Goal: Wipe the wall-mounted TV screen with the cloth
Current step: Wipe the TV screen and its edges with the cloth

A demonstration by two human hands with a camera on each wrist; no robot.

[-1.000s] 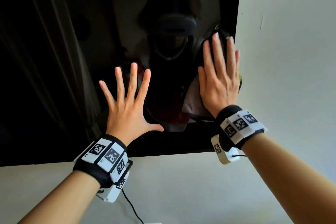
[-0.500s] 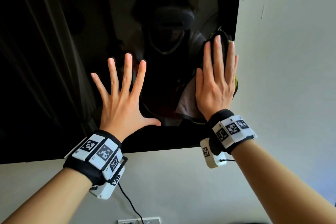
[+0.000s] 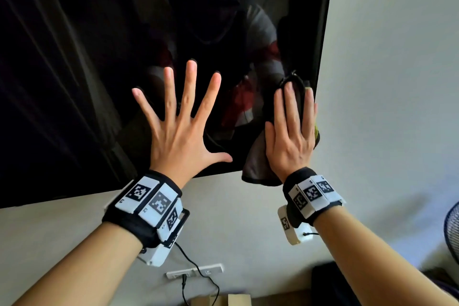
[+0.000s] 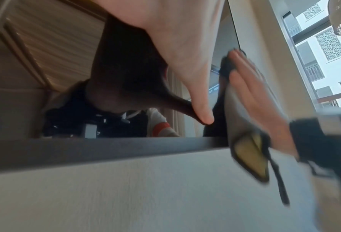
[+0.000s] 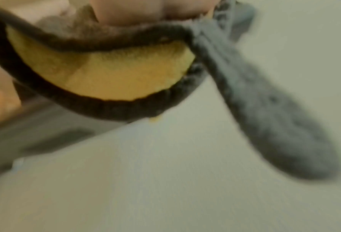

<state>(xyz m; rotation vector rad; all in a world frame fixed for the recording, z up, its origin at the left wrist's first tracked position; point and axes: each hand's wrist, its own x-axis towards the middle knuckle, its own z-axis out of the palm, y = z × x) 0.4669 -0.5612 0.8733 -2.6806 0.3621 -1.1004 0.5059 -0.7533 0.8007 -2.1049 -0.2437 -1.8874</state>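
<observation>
The black TV screen [image 3: 74, 57] fills the upper left of the head view, mounted on a pale wall. My left hand [image 3: 178, 117] lies flat on the glass with fingers spread, holding nothing. My right hand [image 3: 293, 126] presses a grey cloth with a yellow side [image 3: 255, 164] flat against the screen's lower right corner, fingers straight. In the left wrist view my left hand [image 4: 185, 47] touches the glass beside the cloth [image 4: 249, 158]. The right wrist view shows the cloth [image 5: 110, 75] up close, its grey loop hanging down.
The TV's right edge [image 3: 323, 45] and bottom edge [image 3: 74, 196] border bare wall [image 3: 385, 82]. A wall socket [image 3: 196, 272] with a plugged cable sits below the screen. A fan [image 3: 452, 231] shows at the far right, a dark object [image 3: 330, 283] below it.
My right hand has slid the cloth down the screen's right edge to the lower corner. The left hand stays flat on the glass and sits lower, near the bottom edge.
</observation>
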